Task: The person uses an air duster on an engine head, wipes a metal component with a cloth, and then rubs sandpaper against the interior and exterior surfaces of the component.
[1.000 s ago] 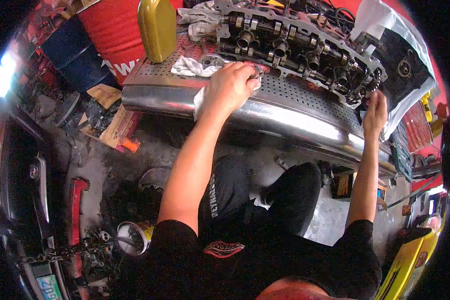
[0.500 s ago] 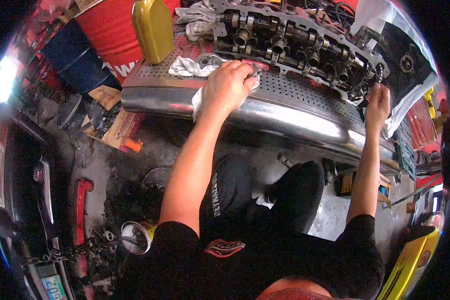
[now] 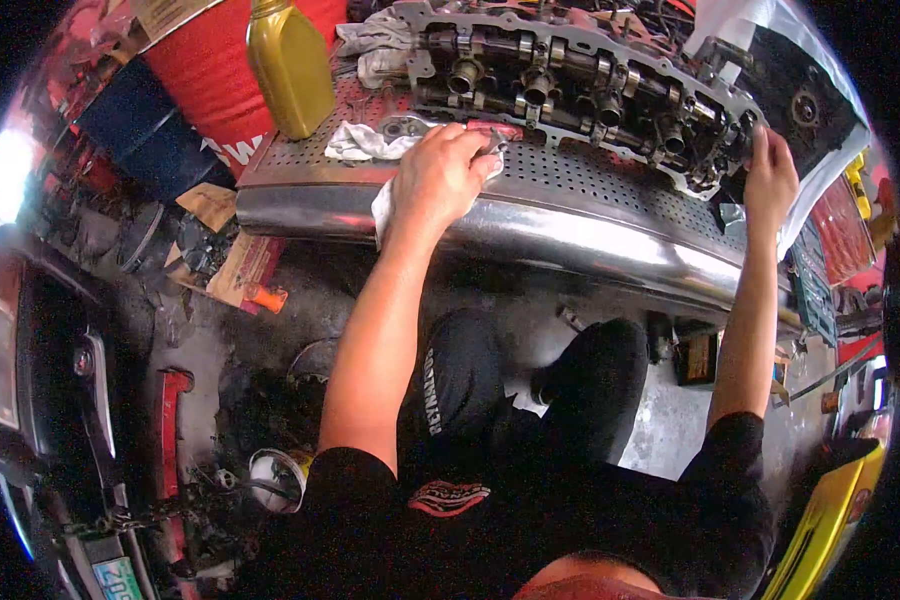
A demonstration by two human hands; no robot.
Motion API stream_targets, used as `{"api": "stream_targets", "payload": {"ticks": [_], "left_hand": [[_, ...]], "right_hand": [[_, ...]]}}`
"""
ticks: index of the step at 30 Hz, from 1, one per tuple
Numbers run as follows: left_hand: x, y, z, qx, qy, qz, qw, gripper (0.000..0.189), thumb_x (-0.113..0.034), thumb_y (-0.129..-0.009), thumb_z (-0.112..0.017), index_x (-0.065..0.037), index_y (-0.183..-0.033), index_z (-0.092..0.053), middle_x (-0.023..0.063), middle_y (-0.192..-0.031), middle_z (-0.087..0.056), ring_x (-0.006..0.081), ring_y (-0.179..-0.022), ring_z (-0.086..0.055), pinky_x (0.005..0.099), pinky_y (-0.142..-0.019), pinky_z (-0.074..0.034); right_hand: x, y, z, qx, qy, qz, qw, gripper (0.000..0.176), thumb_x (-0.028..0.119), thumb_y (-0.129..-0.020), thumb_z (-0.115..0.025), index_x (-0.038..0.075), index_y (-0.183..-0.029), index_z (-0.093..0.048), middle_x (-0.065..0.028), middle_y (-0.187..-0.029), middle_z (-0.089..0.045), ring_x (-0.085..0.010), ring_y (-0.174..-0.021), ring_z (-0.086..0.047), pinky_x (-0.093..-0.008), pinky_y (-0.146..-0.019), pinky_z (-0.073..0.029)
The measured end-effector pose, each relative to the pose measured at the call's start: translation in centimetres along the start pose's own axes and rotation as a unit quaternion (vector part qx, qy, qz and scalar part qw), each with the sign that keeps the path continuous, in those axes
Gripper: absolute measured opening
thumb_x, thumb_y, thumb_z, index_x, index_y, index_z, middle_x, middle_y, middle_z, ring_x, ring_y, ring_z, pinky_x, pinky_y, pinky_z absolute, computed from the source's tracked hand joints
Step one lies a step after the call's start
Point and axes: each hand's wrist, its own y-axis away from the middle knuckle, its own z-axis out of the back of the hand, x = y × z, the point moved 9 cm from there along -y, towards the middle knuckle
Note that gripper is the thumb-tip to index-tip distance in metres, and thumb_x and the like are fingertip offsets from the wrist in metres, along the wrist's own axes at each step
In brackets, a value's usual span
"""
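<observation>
A metal cylinder head (image 3: 570, 95) with its camshafts showing lies on the perforated metal bench top. My left hand (image 3: 440, 175) is closed near the bench's front edge, with a white rag (image 3: 383, 207) bunched beneath it and poking out on both sides. A small grey metal piece shows by its fingertips, too little of it to name. Just beyond them lies a red object (image 3: 495, 131). My right hand (image 3: 773, 185) is at the right end of the cylinder head, its fingers closed together. Whatever they hold, if anything, is hidden.
A gold oil bottle (image 3: 295, 80) stands at the bench's left end, near another white rag (image 3: 360, 142). Red and blue drums (image 3: 150, 115) are behind it. At right are a plastic-draped dark part (image 3: 785, 85) and a teal tool case (image 3: 813, 290). The bench has a rounded metal edge (image 3: 570, 230).
My right hand has moved up and to the right along the end of the cylinder head. My left hand stays on the rag. The whole view has shifted slightly.
</observation>
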Motion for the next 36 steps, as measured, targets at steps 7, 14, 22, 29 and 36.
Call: {"api": "stream_targets", "payload": {"ticks": [7, 14, 22, 29, 36], "left_hand": [[0.2, 0.0, 0.2, -0.023, -0.011, -0.007, 1.000, 0.028, -0.027, -0.078, -0.074, -0.006, -0.096, -0.070, 0.0100, -0.089, -0.064, 0.0275, -0.079, -0.064, 0.0392, -0.073, -0.051], [0.1, 0.0, 0.3, -0.036, -0.017, -0.031, 0.999, 0.025, -0.026, -0.077, -0.073, -0.007, -0.094, -0.070, 0.0104, -0.087, -0.064, 0.0298, -0.086, -0.063, 0.0412, -0.076, -0.051], [-0.7, 0.3, 0.5, -0.055, -0.013, -0.083, 0.995, 0.023, -0.025, -0.079, -0.072, -0.009, -0.095, -0.071, 0.0099, -0.084, -0.063, 0.0310, -0.087, -0.062, 0.0425, -0.078, -0.050], [-0.5, -0.7, 2.8, -0.144, -0.068, -0.120, 0.980, 0.044, -0.014, -0.084, -0.064, -0.010, -0.127, -0.058, 0.0100, -0.072, -0.059, 0.0273, -0.079, -0.061, 0.0432, -0.079, -0.042], [0.6, -6.8, 4.3, -0.158, -0.120, -0.125, 0.972, 0.050, -0.009, -0.075, -0.065, -0.013, -0.124, -0.059, 0.0116, -0.073, -0.062, 0.0302, -0.073, -0.061, 0.0432, -0.080, -0.043]], "right_hand": [[-1.9, 1.2, -0.6, 0.047, -0.086, -0.026, 0.995, 0.024, 0.024, -0.092, -0.066, 0.004, -0.105, -0.069, 0.0011, -0.072, -0.060, -0.0054, -0.059, -0.050, -0.0218, -0.054, -0.039], [-7.1, 5.5, 1.9, 0.002, -0.086, -0.036, 0.996, 0.026, 0.019, -0.092, -0.067, 0.001, -0.110, -0.064, 0.0005, -0.090, -0.063, -0.0063, -0.077, -0.055, -0.0194, -0.069, -0.045], [-3.8, 3.4, -1.8, -0.021, -0.151, 0.036, 0.988, 0.055, 0.037, -0.101, -0.047, 0.003, -0.143, -0.036, -0.0125, -0.136, -0.044, -0.0176, -0.115, -0.047, -0.0311, -0.099, -0.038], [-4.4, 4.7, -5.0, -0.086, -0.177, -0.016, 0.980, 0.057, 0.042, -0.104, -0.031, 0.001, -0.143, -0.035, -0.0132, -0.136, -0.044, -0.0227, -0.122, -0.045, -0.0346, -0.101, -0.039], [-6.2, 4.8, -5.3, -0.074, -0.222, -0.064, 0.970, 0.057, 0.048, -0.103, -0.031, 0.006, -0.142, -0.035, -0.0094, -0.135, -0.046, -0.0220, -0.122, -0.047, -0.0389, -0.099, -0.040]]}}
